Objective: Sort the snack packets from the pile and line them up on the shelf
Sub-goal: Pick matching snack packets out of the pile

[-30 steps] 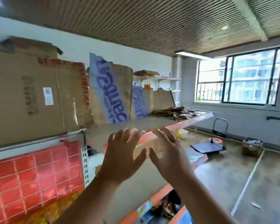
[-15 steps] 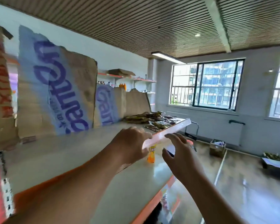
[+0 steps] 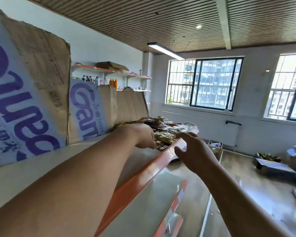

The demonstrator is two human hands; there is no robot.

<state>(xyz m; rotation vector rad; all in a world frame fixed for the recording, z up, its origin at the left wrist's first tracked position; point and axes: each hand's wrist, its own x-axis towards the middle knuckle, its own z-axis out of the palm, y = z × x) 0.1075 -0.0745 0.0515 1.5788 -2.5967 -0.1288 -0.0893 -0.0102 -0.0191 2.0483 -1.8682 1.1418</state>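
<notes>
On the top shelf (image 3: 32, 168), toward its far end, lies one heap of snack packets (image 3: 166, 132). They are brown and gold and overlap so much that I cannot count them one by one. None of them stands in a row.

Three cardboard sheets (image 3: 32, 82) lean upright along the back of the shelf. Two carry large blue lettering and the third, farthest from me, is plain brown. The heap begins just beside that last sheet. Across the room I count two barred windows (image 3: 203, 82) and one strip lamp (image 3: 166, 50) on the slatted ceiling.

I have two grips in view. My left grip (image 3: 142, 135) reaches out over the shelf with its back turned up. Its fingers curl down onto the near edge of the heap, against the closest packet. The fingertips are hidden under the knuckles, so I cannot tell whether they pinch that packet or only touch it.

My right grip (image 3: 193, 151) hangs in front of the shelf's orange front lip (image 3: 140, 175), level with the heap. Its fingers are spread wide apart and hold nothing. The thumb sits just beside the lip, and I cannot tell whether it touches.
</notes>
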